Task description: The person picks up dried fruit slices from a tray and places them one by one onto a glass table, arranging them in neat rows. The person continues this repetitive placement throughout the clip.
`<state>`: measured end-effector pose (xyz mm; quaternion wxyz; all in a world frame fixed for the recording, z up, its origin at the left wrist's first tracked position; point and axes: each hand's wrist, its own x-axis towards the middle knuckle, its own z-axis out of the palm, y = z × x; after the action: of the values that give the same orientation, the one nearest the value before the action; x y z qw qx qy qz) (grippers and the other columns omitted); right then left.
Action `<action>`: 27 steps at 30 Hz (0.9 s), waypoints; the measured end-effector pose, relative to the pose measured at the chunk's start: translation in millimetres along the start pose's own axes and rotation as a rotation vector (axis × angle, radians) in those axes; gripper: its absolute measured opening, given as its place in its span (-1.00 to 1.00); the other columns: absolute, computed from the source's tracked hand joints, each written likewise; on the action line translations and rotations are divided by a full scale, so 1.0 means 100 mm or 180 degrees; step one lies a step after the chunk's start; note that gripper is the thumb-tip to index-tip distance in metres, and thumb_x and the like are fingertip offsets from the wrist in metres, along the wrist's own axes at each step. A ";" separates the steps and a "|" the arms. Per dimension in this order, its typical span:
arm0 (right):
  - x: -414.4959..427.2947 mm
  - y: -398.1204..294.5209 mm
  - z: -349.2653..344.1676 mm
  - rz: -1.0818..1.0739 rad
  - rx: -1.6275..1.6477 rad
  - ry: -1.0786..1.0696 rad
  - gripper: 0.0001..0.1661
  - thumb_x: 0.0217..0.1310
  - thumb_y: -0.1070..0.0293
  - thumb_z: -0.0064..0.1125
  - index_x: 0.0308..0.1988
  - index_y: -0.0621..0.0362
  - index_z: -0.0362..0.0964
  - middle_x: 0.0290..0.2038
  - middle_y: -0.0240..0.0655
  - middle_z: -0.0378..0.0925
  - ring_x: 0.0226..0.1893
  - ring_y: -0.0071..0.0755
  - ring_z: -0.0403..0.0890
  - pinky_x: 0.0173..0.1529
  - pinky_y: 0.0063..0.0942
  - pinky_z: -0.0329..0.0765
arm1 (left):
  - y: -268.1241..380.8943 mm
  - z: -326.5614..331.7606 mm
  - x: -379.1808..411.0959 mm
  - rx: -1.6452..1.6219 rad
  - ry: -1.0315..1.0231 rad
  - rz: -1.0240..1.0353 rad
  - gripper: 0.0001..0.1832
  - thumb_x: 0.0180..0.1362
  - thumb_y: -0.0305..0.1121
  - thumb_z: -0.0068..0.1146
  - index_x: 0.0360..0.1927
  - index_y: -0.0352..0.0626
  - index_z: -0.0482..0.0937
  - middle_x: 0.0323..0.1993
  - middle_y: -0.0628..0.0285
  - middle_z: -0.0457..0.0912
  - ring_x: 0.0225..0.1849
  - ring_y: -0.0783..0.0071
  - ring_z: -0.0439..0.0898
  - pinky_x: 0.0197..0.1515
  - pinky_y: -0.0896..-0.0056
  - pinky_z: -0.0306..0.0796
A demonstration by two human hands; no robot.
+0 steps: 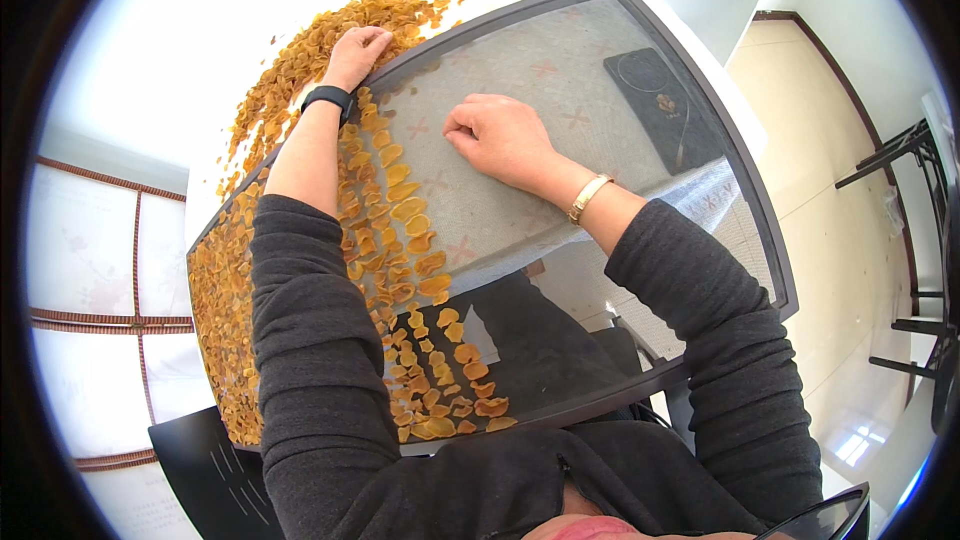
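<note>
A mesh screen point(487, 217) in a dark frame lies before me. Thin, amber-coloured dried slices point(409, 208) form rows across its middle and cover its left part densely. Beyond the far edge, my left hand point(360, 56) rests at a heap of the same slices point(300, 64), its fingers curled; whether they hold a slice is hidden. My right hand point(501, 139) is above bare mesh, right of the rows, with thumb and fingertips drawn together. No slice shows at its fingertips, though the inside of the hand is out of sight.
Through the mesh show a sheet with cross marks and a black flat device point(637, 90) with a circular outline. A black slotted chair back point(217, 465) is at lower left. Black metal legs point(892, 154) stand by the right wall. Loose slices lie on the white table beyond the heap.
</note>
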<state>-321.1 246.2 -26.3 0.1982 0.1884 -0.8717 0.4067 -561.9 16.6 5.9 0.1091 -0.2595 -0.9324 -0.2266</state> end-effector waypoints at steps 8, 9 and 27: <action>0.01 0.02 0.00 -0.0005 0.0006 -0.0015 -0.89 0.17 0.31 0.19 -0.35 0.06 0.61 -0.37 -0.34 0.58 -0.27 -0.20 0.61 -0.17 -0.26 0.53 | 0.00 -0.03 0.02 -0.1385 0.0811 -0.1148 -0.56 0.26 -0.02 0.20 -0.02 -0.19 0.67 -0.13 0.21 0.69 -0.11 0.42 0.60 -0.02 0.40 0.43; 0.01 0.02 0.00 -0.0010 0.0012 -0.0005 -0.89 0.17 0.31 0.19 -0.35 0.06 0.61 -0.37 -0.33 0.58 -0.28 -0.20 0.61 -0.17 -0.26 0.53 | -0.01 -0.05 0.02 -0.1706 0.0893 -0.1328 -0.54 0.26 0.00 0.21 0.01 -0.17 0.65 -0.14 0.24 0.68 -0.16 0.47 0.58 -0.12 0.42 0.43; 0.01 0.00 -0.05 0.0148 0.0181 -0.0098 -0.86 0.16 0.31 0.13 -0.39 0.06 0.59 -0.33 -0.30 0.59 -0.19 -0.13 0.60 -0.11 -0.19 0.53 | -0.20 -0.24 -0.04 -0.6692 0.1700 -0.2271 -0.62 0.45 -0.12 -0.25 0.06 -0.22 0.34 -0.16 0.01 0.56 -0.27 0.21 0.61 -0.59 0.52 0.18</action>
<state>-321.1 250.0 -22.7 0.1698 0.1798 -0.8669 0.4329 -567.2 -11.4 18.6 -0.0380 0.1138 -0.2487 -0.9611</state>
